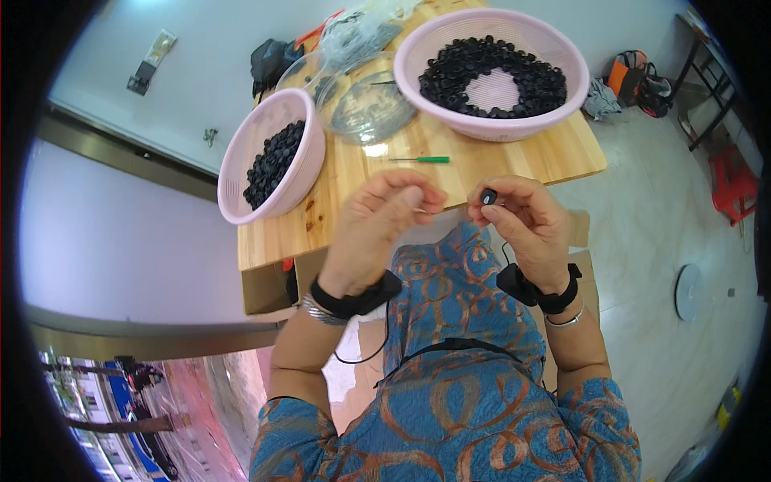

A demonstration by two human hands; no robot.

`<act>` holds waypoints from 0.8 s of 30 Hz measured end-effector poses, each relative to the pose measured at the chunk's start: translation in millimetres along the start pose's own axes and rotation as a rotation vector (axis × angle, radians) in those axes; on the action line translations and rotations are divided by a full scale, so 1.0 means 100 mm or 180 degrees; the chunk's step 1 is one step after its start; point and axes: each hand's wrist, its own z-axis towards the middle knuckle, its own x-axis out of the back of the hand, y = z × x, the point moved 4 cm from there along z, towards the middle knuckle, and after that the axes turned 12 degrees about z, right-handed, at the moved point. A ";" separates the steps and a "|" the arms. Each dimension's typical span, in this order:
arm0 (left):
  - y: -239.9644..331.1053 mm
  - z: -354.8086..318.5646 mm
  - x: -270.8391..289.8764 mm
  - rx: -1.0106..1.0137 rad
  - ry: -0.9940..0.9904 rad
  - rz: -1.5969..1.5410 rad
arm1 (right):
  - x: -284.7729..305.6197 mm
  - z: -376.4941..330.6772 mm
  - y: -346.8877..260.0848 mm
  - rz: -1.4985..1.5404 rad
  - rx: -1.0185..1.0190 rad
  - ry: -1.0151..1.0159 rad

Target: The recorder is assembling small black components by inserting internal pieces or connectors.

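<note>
Between the thumb and forefinger of my right hand (526,221) is a small round black plastic part (488,196) with a pale spot on its face. My left hand (385,221) is beside it, a short gap away, with thumb and fingers pinched together. Whatever those fingertips may hold is too blurred to make out. Both hands are above my lap at the near edge of the wooden table (353,181). Just beyond them lies a screwdriver (432,160) with a green handle and thin shaft.
A pink basket (315,165) of small black parts stands at left; a larger pink basket (414,68) of black ring-like parts stands at far right. Between them are clear round plastic lids (365,112) and plastic bags (361,36). A red stool (735,185) is on the floor.
</note>
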 end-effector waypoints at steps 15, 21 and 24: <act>0.63 0.62 -0.80 -0.0817 -0.0997 0.2233 | 0.48 -0.01 -0.34 0.1151 0.0031 0.0253; 0.49 0.62 -1.06 -0.0795 -0.1426 0.2240 | 0.54 -0.06 -0.42 0.1100 -0.0041 -0.0030; 0.45 0.64 -1.10 -0.0829 -0.1549 0.2287 | 0.57 -0.07 -0.43 0.1125 -0.0093 0.0020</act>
